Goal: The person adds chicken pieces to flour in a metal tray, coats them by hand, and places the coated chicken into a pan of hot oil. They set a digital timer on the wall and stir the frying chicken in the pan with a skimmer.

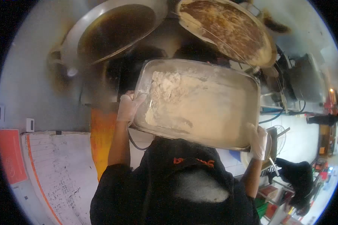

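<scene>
A rectangular metal tray (248,86) is held tilted in front of my body, between my two hands. Pale flour (214,112) coats its bottom, and a lumpy floured heap (168,87) is gathered toward the left end. My left hand (130,107), in a clear plastic glove, is closed around the left rim, thumb on the inside. On the lower right corner, my right hand (258,141), gloved too, grips the rim. Its fingers are partly hidden behind the tray.
A large wok of dark oil (118,30) is at the upper left, and a wide pan with a brown, crusted surface (225,30) at the upper right. A white panel with handwriting (60,168) is on the left. Another person in black (298,180) is at the right.
</scene>
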A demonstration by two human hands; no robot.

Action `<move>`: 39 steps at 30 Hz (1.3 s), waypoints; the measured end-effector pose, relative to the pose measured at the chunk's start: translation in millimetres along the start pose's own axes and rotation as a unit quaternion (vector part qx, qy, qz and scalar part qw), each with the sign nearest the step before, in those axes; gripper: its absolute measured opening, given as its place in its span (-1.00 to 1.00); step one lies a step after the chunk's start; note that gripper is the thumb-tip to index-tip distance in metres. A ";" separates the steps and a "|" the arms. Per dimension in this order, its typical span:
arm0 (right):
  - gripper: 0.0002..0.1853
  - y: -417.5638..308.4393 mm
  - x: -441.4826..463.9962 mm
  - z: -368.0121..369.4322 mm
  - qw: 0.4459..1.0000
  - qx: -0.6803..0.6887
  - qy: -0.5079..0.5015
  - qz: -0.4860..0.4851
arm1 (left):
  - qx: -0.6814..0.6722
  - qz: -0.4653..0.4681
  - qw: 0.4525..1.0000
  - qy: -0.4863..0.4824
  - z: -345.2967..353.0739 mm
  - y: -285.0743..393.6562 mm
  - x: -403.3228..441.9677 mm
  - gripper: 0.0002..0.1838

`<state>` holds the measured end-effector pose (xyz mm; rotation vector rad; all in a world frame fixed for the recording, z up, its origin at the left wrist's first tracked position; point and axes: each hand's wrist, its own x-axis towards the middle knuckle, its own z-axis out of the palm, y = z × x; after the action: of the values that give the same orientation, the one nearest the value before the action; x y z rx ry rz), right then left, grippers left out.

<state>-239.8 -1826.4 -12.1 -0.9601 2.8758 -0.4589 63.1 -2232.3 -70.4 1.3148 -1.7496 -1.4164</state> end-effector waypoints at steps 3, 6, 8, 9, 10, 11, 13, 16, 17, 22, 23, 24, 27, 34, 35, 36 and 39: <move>-0.65 -31.5 16.4 -37.9 0.978 -0.202 -0.045 0.005 | -0.007 -0.059 0.997 -0.057 0.4 28.9 -5.9 -0.68; -0.80 -83.3 42.0 11.6 0.961 -0.272 -0.005 -0.052 | -0.014 -0.074 0.996 -0.045 -8.7 -5.7 24.7 -0.71; -0.84 -103.9 55.7 41.6 0.976 -0.152 -0.026 -0.151 | 0.027 -0.028 0.999 -0.020 -6.0 -15.0 27.8 -0.76; -0.77 -121.5 71.7 66.9 0.970 -0.100 -0.058 -0.214 | 0.033 -0.029 0.999 -0.028 -6.5 -8.1 27.5 -0.76; -0.68 -146.2 92.5 100.3 0.952 -0.069 -0.097 -0.283 | 0.043 -0.053 0.997 -0.039 -9.1 7.6 25.8 -0.78; -0.59 -171.4 114.1 136.9 0.925 -0.058 -0.129 -0.354 | 0.046 -0.068 0.996 -0.043 -9.7 9.8 26.1 -0.78; -0.40 -220.7 147.9 208.0 0.879 -0.069 -0.153 -0.447 | 0.027 -0.117 0.992 -0.042 -10.5 10.6 26.8 -0.77; -0.23 -301.7 153.5 240.3 0.878 -0.064 -0.146 -0.452 | 0.071 -0.082 0.994 -0.013 -15.2 9.6 29.7 -0.73; -0.16 -313.9 153.2 246.9 0.861 -0.106 -0.049 -0.496 | 0.107 -0.053 0.993 0.000 -17.3 3.8 30.4 -0.71; -0.09 -320.6 159.2 285.7 0.874 -0.280 -0.206 -0.339 | 0.082 -0.020 0.996 -0.004 -2.3 -30.7 35.6 -0.54; -0.08 -318.5 163.3 284.7 0.866 -0.308 -0.244 -0.310 | 0.148 0.007 0.988 0.035 4.4 -40.2 33.1 -0.51; -0.07 -316.6 167.3 283.1 0.854 -0.337 -0.281 -0.281 | 0.212 0.035 0.974 0.076 8.9 -44.5 31.1 -0.48; -0.12 -325.7 150.3 272.8 0.900 -0.218 -0.198 -0.321 | 0.190 0.017 0.980 0.057 -7.8 -58.1 44.2 -0.45; -0.19 -298.0 191.0 326.3 0.899 -0.151 -0.140 -0.387 | 0.111 -0.006 0.993 -0.023 -22.0 -28.1 47.5 -0.45; -0.21 -281.5 196.9 345.6 0.857 -0.160 0.003 -0.490 | 0.119 0.005 0.993 -0.013 -18.6 -34.4 49.0 -0.46; -0.21 -284.1 198.5 333.9 0.857 -0.163 0.002 -0.489 | 0.127 0.015 0.992 -0.001 -15.9 -42.2 50.5 -0.47; -0.33 -295.3 199.1 294.8 0.898 0.099 -0.277 -0.327 | 0.174 0.068 0.982 0.020 -10.6 -75.2 59.8 -0.45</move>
<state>-181.1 -2245.3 -198.5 -1.6798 1.9196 -0.4115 75.5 -2289.4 -147.5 1.3525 -2.0838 -1.0345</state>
